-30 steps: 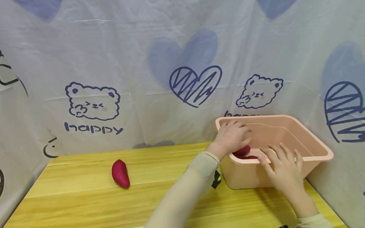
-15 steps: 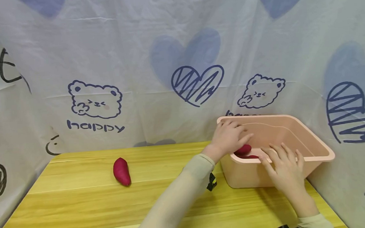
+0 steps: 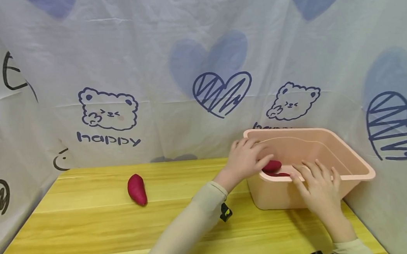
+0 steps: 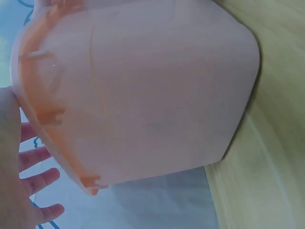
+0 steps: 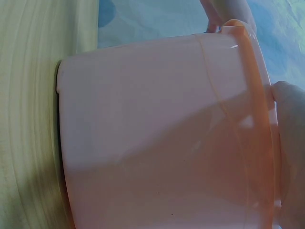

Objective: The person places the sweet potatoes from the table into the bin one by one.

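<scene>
A pink plastic bin (image 3: 284,194) stands at the right of the table with dark red sweet potatoes (image 3: 272,166) in its left end. My left hand (image 3: 244,159) is at the bin's left rim, its fingers spread and holding nothing. In the left wrist view the fingers (image 4: 40,181) show apart beside the rim. My right hand (image 3: 319,190) lies across the front rim, fingers spread and reaching over into the bin. Its fingertips are hidden behind the rim in the right wrist view. Another sweet potato (image 3: 137,190) lies alone on the table's left half.
The yellow wood-grain table (image 3: 91,231) runs back to a white curtain (image 3: 161,125) printed with hearts and bears. The curtain also closes off both sides, close behind and to the right of the bin. Black straps (image 3: 225,212) are on the wrists.
My left hand has drawn back to the left, from over the bin's left end to its rim. The right hand has stayed on the front rim. The view has shifted slightly.
</scene>
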Motion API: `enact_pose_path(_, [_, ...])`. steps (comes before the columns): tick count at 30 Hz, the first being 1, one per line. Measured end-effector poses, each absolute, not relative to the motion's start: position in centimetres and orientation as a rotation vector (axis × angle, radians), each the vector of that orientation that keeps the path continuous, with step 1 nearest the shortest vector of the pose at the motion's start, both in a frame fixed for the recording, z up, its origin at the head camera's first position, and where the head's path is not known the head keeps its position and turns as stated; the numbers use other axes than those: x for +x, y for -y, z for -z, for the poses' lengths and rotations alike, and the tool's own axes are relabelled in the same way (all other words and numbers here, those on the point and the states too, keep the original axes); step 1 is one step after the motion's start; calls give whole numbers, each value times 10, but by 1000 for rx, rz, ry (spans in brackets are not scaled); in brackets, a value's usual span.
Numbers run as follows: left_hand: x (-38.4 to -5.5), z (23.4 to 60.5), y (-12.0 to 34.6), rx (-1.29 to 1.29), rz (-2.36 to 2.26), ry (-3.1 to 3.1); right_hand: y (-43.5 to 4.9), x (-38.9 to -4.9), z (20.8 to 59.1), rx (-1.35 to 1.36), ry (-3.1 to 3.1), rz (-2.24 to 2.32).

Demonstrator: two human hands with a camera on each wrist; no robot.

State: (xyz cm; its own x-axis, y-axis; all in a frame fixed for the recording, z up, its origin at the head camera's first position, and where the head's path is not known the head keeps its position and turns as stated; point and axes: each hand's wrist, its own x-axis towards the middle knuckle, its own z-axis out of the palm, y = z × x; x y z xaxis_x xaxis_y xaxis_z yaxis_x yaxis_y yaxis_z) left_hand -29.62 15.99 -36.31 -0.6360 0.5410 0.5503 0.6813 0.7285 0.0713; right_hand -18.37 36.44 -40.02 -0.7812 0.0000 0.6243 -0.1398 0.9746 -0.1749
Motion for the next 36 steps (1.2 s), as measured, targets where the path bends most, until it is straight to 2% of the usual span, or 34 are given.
enact_pose_path(17, [-286, 401, -108, -822, 553, 2500, -366, -185, 402, 100, 2463, -290])
enact_pose_path(36, [-274, 422, -38, -774, 445, 2605, -366, -185, 401, 96, 2459, -279])
